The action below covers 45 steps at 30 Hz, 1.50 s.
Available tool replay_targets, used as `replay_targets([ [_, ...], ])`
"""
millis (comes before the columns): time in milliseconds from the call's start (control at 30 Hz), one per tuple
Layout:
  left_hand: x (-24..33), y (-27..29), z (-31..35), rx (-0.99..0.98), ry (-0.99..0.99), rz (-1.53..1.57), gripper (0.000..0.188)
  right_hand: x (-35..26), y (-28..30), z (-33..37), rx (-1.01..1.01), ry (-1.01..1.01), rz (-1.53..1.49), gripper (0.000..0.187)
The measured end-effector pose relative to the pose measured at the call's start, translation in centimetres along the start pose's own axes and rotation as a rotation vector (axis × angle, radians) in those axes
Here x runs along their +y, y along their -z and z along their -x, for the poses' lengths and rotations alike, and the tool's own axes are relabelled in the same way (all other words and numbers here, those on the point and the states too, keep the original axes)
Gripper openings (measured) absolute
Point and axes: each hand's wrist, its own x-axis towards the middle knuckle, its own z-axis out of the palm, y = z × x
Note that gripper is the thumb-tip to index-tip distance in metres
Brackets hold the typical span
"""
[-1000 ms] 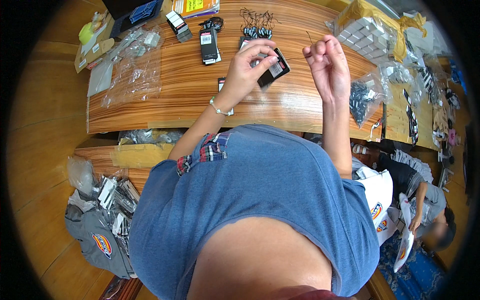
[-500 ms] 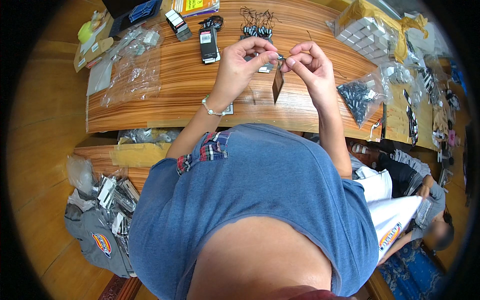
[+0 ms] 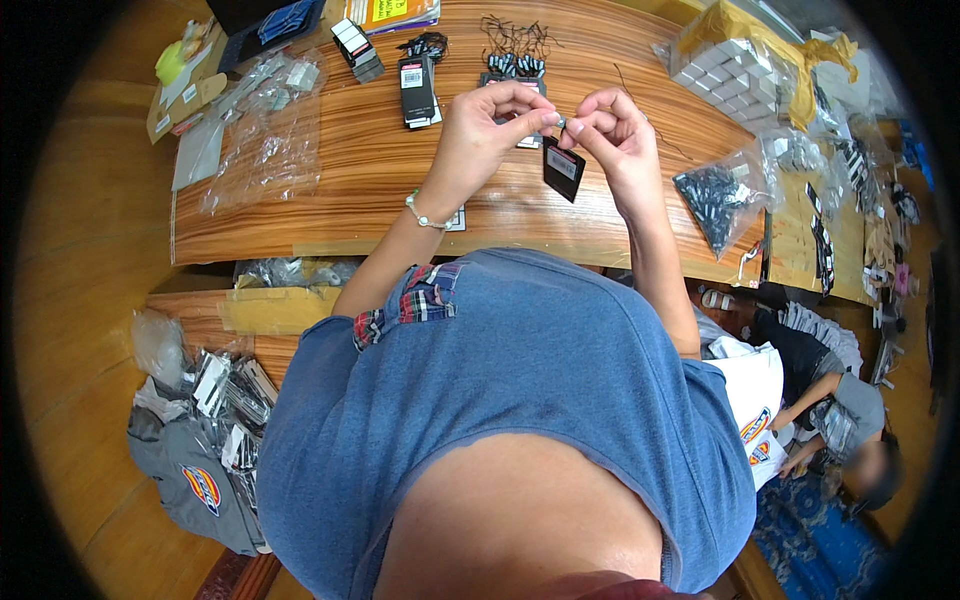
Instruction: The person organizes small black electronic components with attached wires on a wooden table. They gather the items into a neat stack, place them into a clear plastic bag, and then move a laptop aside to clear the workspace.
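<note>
A black hang tag [image 3: 564, 174] with a white label hangs below my fingertips over the wooden table. Between my two hands is the small dark string fastener [image 3: 561, 123] of that tag, mostly covered by fingers. My left hand [image 3: 495, 122] pinches it from one side with thumb and forefinger. From the other side my right hand [image 3: 618, 138] pinches it too, the remaining fingers curled. Just beyond the hands lies a row of tags with grey fasteners and black strings [image 3: 515, 62]. A stack of black hang tags [image 3: 417, 92] rests to the left of them.
On the table [image 3: 380, 190] lie clear plastic bags [image 3: 262, 140] at left. A bag of black fasteners [image 3: 712, 200] and a wrapped block of small white boxes [image 3: 728, 72] stand at right. Another person [image 3: 845, 400] bends over white cloth at lower right.
The hanging tag has turned from nearly edge-on to show its labelled face. My hands have stayed nearly in place, still pinching. The other person has moved lower with the white cloth.
</note>
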Motion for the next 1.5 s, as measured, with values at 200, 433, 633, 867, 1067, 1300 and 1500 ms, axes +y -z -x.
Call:
replay_targets([
  [200,-0.5,0.3,0.5,-0.096,0.101,0.102,0.010,-0.4,0.8,0.5,-0.152,-0.198,0.020,0.016],
  [433,-1.0,1.3,2.3,-0.112,0.139,0.272,0.010,2.3,0.6,0.7,-0.231,-0.142,-0.095,0.017],
  [633,-0.7,1.9,3.7,-0.036,0.173,0.295,0.011,2.8,-0.8,-0.2,-0.313,-0.114,-0.111,0.014],
  [867,-0.3,2.7,5.7,0.091,0.153,0.376,0.011,3.6,-2.4,-1.6,-0.467,-0.148,-0.142,0.013],
  [1067,0.0,3.4,6.7,0.176,0.197,0.292,0.011,4.3,-3.9,-2.0,-0.479,-0.179,-0.153,0.012],
  [1300,0.1,5.3,5.8,0.315,0.048,-0.053,0.011,4.0,-6.3,-2.5,-0.511,-0.234,-0.055,0.021],
  [1500,-0.1,7.2,4.2,0.143,0.115,-0.142,0.018,6.1,-3.8,-3.3,-0.554,-0.403,-0.131,0.022],
])
